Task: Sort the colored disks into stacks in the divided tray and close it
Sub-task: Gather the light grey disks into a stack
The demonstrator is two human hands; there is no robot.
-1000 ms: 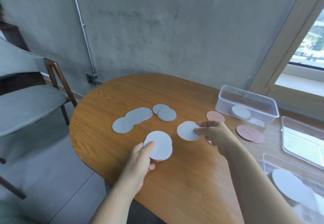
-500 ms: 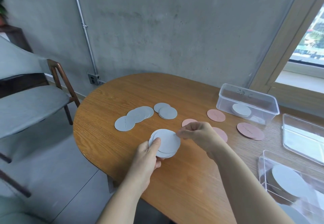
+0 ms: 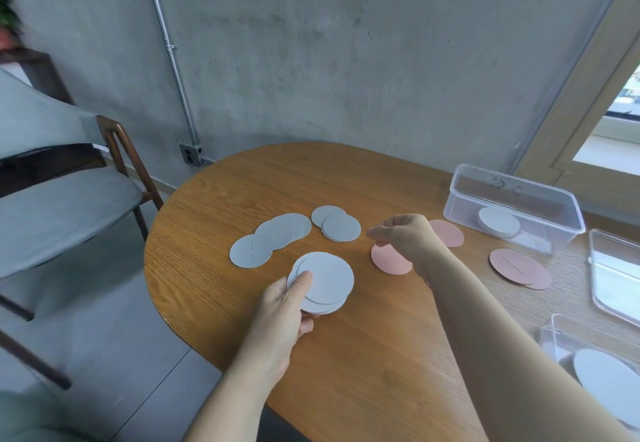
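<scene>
1. L hand [image 3: 284, 306]: thumb on top, fingers curled under, gripping white stack [image 3: 325, 280] by its near-left edge. Stack: several disks, faces up, approx. level, slightly fanned. Round, so no long axis; fan offset runs near to far. Low over table [image 3: 363, 355]; contact w/ it can't be told.
2. R hand [image 3: 405, 237]: right of and beyond L hand, apart from the stack. Fingers loosely bent, pointing left, thumb and forefinger a narrow gap apart, holding nothing.
3. Grey row [image 3: 251, 251]: several overlapping disks, flat, just beyond L hand. Row's long axis diagonal, near-left to far-right.
4. Grey pair [image 3: 341, 228]: overlapped, flat, just left of R fingertips, not touching.
5. Pink disk [image 3: 389, 261]: flat, under R hand, partly hidden by wrist.
6. Far pink disk [image 3: 448, 234]: flat, just right of R hand.
7. Pink pair [image 3: 519, 268]: overlapped, right of R forearm.
8. Box [image 3: 512, 206]: clear, open top, far right of R hand; boxed stack [image 3: 498, 222], white, inside.
9. Lid [image 3: 616, 268]: clear, flat, right of pink pair.
10. Tray [image 3: 554, 337]: clear, by R elbow; large white disk [image 3: 606, 376] inside.
</scene>
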